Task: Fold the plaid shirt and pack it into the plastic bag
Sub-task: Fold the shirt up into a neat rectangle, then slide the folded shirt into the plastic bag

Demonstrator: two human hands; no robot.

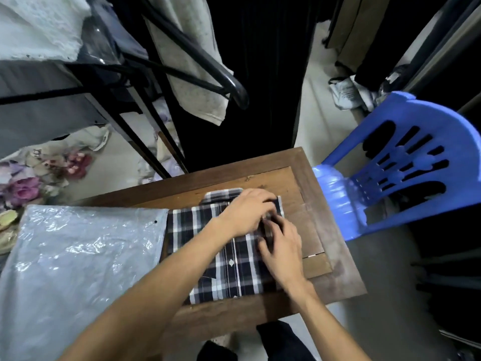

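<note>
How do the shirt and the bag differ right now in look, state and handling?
The shirt is dark plaid and opaque; the bag is pale, glossy, crinkled plastic. The shirt is folded into a compact rectangle; the bag lies spread out and covers more area. Both the left hand and right hand work at the shirt's right side; neither touches the bag. The shirt is not yet in the bag. Both lie flat, side by side, at the table.
</note>
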